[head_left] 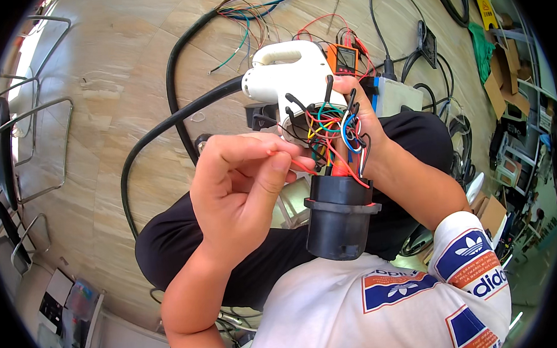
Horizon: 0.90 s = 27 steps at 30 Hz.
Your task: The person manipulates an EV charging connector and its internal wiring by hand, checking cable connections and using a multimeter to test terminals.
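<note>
A white charging gun housing (287, 80) with a loop handle lies over my lap, and a thick black cable (194, 98) runs into its side. From its opening spills a tangle of coloured wires (332, 125), several ending in black sleeves. These wires lead down to a black cylindrical connector (336, 224) with a raised collar. My left hand (235, 182) is closed, thumb and forefinger pinching a thin red wire (303, 167) near its end. Behind the tangle, my right hand (366, 111) is wrapped around the housing's edge and wires; some of its fingers are hidden.
Beyond the housing are an orange multimeter (343, 59) with red leads and a stripped cable end (250, 12) on the tiled floor (113, 156). Metal-framed chairs (68, 136) stand at the left. Cardboard (505, 89) and a shelf of clutter line the right.
</note>
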Tool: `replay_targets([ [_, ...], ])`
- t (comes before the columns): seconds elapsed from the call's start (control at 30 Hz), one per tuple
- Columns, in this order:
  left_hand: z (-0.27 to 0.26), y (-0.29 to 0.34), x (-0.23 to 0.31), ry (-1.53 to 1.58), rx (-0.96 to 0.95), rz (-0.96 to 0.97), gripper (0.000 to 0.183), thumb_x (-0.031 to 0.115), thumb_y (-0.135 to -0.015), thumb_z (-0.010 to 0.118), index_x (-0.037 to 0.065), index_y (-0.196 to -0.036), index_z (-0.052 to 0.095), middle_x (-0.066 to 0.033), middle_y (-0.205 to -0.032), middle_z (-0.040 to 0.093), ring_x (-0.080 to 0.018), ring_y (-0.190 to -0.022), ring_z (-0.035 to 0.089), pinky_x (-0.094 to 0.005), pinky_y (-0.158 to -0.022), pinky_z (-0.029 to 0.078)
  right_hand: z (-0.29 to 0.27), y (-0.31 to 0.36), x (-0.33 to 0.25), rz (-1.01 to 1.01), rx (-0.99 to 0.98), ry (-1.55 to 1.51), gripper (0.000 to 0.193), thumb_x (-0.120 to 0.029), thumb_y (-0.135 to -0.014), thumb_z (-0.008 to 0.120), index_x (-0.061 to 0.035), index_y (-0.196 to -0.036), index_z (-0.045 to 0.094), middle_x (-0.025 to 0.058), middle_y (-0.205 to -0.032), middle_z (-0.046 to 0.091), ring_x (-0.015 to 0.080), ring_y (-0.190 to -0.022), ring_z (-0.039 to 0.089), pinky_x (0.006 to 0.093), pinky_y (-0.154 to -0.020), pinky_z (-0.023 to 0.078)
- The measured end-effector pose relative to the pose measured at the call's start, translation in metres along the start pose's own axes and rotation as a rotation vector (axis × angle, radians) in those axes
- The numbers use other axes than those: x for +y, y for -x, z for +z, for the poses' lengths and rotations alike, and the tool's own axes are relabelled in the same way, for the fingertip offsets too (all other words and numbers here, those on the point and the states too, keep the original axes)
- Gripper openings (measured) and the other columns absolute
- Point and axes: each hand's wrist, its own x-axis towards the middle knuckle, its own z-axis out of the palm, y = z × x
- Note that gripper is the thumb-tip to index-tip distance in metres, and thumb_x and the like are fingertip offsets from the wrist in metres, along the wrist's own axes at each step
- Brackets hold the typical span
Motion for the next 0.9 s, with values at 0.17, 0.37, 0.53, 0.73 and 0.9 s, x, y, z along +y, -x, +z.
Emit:
replay_targets([
  [0.17,-0.004,-0.001,0.001,-0.116,-0.102,0.127,0.018,-0.008,-0.096,0.059,0.002,-0.11,0.053,-0.0185,-0.105,0.065,-0.0282,-0.093,0.072,-0.029,-0.067,0.058,-0.001,0.001,0.001,0.02,0.009,-0.033,0.072,-0.058,-0.085,0.061,-0.0004,-0.128,0.057,0.0174,-0.103,0.068,0.0339,-0.088,0.069,0.0457,-0.076,0.055],
  [0.37,-0.01,-0.003,0.004,-0.316,-0.147,0.262,0.019,-0.01,-0.095,0.06,0.0,-0.111,0.058,-0.019,-0.105,0.065,-0.0285,-0.094,0.072,-0.0302,-0.072,0.059,-0.002,-0.001,0.004,-0.015,-0.008,0.034,0.072,-0.055,-0.084,0.064,0.0002,-0.128,0.056,0.018,-0.104,0.068,0.0326,-0.088,0.069,0.0464,-0.078,0.057],
  [0.53,-0.006,-0.001,0.007,-0.347,-0.094,0.214,0.014,-0.008,-0.096,0.059,-0.001,-0.108,0.055,-0.0168,-0.103,0.065,-0.0268,-0.094,0.072,-0.0333,-0.077,0.06,-0.001,-0.007,0.006,-0.028,-0.066,0.02,0.071,-0.053,-0.085,0.065,-0.0002,-0.13,0.054,0.017,-0.106,0.067,0.0295,-0.091,0.068,0.0448,-0.082,0.058],
  [0.73,0.003,-0.01,0.011,0.077,0.096,-0.27,0.01,0.004,-0.102,0.055,0.001,-0.106,0.046,-0.0158,-0.099,0.067,-0.0239,-0.091,0.073,-0.0336,-0.078,0.061,-0.004,-0.011,0.0,-0.044,-0.081,0.082,0.066,-0.052,-0.085,0.065,-0.001,-0.127,0.056,0.0157,-0.106,0.068,0.0234,-0.091,0.068,0.0389,-0.084,0.057],
  [0.9,0.001,-0.01,0.011,0.088,0.123,-0.362,0.011,0.009,-0.104,0.051,0.003,-0.108,0.043,-0.0176,-0.095,0.068,-0.0274,-0.087,0.074,-0.0337,-0.073,0.064,-0.001,-0.011,0.0,-0.03,-0.06,0.058,0.064,-0.05,-0.087,0.065,-0.0019,-0.128,0.055,0.0154,-0.109,0.068,0.022,-0.091,0.067,0.0374,-0.083,0.056],
])
